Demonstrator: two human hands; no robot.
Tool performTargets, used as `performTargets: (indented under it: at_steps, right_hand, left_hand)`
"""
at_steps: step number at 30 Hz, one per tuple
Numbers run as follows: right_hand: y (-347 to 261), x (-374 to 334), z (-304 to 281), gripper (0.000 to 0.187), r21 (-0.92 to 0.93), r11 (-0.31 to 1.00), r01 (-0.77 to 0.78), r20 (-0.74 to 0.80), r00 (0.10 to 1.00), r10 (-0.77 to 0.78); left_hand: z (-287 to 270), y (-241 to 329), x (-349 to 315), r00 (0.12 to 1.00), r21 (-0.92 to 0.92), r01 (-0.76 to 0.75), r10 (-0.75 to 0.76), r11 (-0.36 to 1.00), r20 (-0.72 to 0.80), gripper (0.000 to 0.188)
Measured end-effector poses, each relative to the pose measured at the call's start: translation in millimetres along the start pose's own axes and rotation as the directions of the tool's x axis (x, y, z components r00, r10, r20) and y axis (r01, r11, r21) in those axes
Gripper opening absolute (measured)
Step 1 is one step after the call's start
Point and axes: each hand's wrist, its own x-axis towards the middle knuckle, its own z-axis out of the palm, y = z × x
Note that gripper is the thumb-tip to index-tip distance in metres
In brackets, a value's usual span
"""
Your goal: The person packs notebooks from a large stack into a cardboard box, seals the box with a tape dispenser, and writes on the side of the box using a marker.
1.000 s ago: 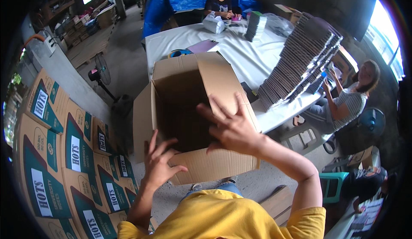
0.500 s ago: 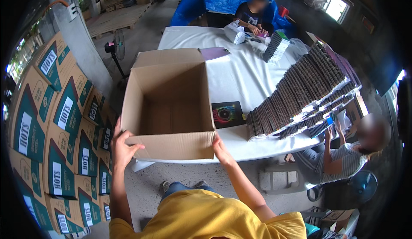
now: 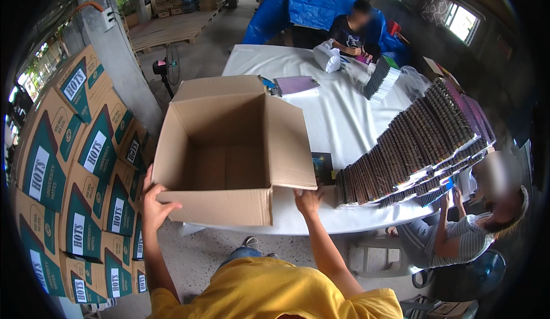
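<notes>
An open brown cardboard box (image 3: 215, 207) stands at the near left of the white-covered table, with nothing visible inside. My left hand (image 3: 154, 205) grips its near left corner, thumb on the front and fingers round the side. At the near edge of the right flap (image 3: 291, 144), which is folded outward, my right hand (image 3: 308, 201) holds on with its fingertips partly hidden beneath. Partly covered by that flap lies a dark notebook (image 3: 323, 167). Beyond the box is a purple clipboard (image 3: 296, 85).
Large stacks of spiral notebooks (image 3: 409, 141) fill the table's right side. Printed cartons (image 3: 86, 193) are piled at my left. One person (image 3: 352, 32) works across the table; another (image 3: 467, 221) sits at the right. A fan (image 3: 166, 69) stands beyond the box.
The box's right flap has swung outward over the dark notebook. My right hand has shifted from the near right corner to that flap. The left hand stays on its corner.
</notes>
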Motion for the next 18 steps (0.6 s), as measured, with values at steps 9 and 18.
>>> performTargets:
  at_steps: [9, 18]
  right_hand:
    - [87, 160, 48, 0.077, 0.118, 0.989, 0.09, -0.124, 0.989, -0.075]
    - [50, 50, -17, 0.074, 0.982, -0.186, 0.039, -0.023, 0.996, 0.088]
  left_hand:
    - [11, -8, 11, 0.998, -0.058, 0.014, -0.01, 0.998, 0.068, 0.039]
    - [51, 49, 33, 0.981, -0.062, -0.061, 0.071, 0.996, 0.18, 0.043]
